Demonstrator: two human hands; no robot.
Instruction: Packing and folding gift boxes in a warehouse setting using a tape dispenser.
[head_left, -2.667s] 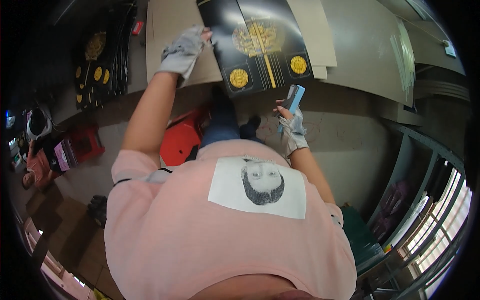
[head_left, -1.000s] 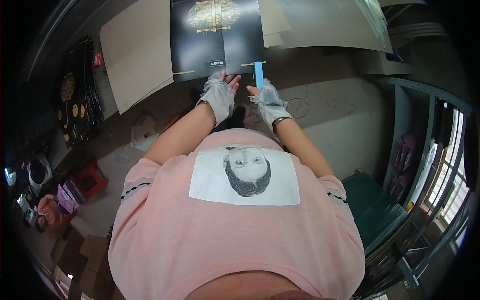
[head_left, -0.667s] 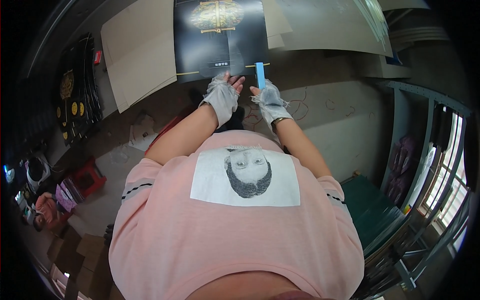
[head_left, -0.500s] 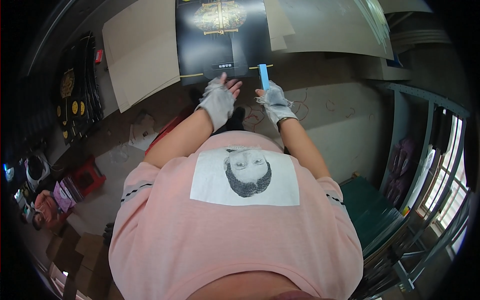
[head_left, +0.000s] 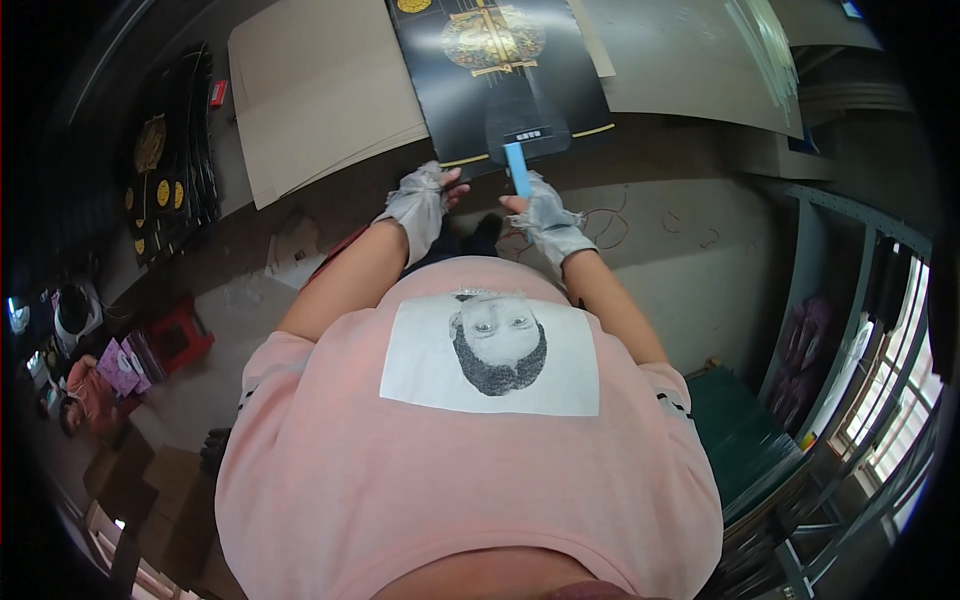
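A glossy black printed sheet (head_left: 465, 110) with gold ornament lies at an angle on the worktable, its near edge toward me. My left hand (head_left: 416, 207), in a worn grey fingerless glove, is at the sheet's near left corner. Its fingers are bent in and appear to pinch that corner, though the exact contact is partly hidden. In my right hand (head_left: 549, 217), gloved the same way, is a flat light-blue bar (head_left: 517, 168). The thumb and fingers close round its lower end, and its upper end points at the sheet's near edge.
Plain greyish-brown boards (head_left: 325, 95) lie left of the sheet, with a larger board (head_left: 680, 60) to the right. Black and gold printed pieces (head_left: 170, 150) are stacked at far left. A metal rack (head_left: 800, 270) stands at right, beside a green surface (head_left: 742, 440). Another person (head_left: 88, 390) is at far left.
The black sheet has shifted right and turned counterclockwise against the boards. My left hand has come to its near left corner, fingers drawn closer together. The blue bar now tilts leftward.
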